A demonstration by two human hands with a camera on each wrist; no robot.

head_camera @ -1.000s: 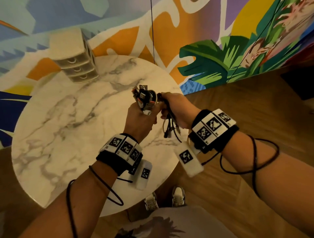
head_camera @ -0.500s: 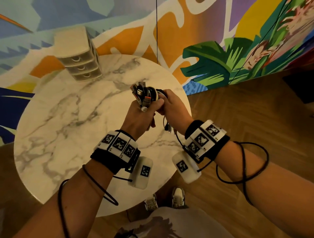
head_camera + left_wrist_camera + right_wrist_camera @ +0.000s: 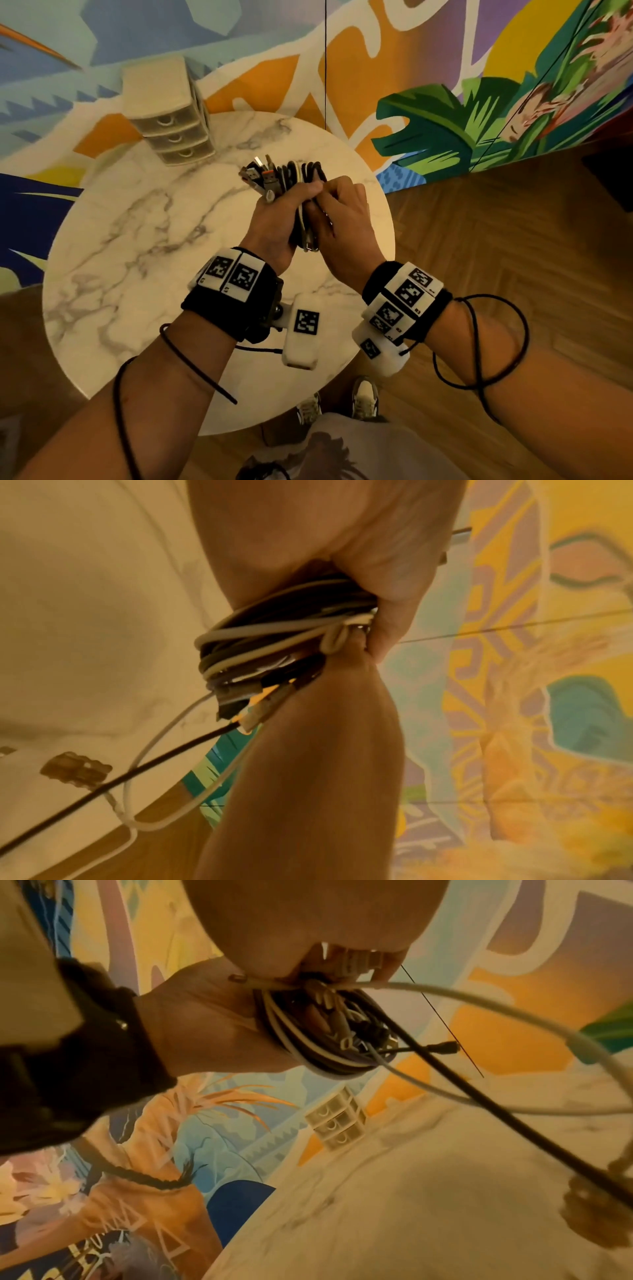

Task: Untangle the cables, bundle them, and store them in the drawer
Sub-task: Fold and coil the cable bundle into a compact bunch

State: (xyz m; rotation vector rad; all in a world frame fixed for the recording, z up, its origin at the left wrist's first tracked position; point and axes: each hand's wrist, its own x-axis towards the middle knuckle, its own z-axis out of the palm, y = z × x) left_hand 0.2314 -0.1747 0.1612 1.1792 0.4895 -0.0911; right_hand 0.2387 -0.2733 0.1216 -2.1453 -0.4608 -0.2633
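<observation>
- A coiled cable bundle (image 3: 291, 178) is gripped in the left hand (image 3: 274, 222) above the marble worktop (image 3: 137, 240).
- Its strands are pinched by the right hand (image 3: 346, 219).
- A closed three-drawer unit (image 3: 171, 116) is seen at the worktop's far edge.

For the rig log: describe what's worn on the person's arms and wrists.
Both forearms are bare. Each wrist wears a black band topped with white tiles printed with black square markers. A white marker-tagged block hangs under each wrist. Thin black cords loop around both forearms.
</observation>
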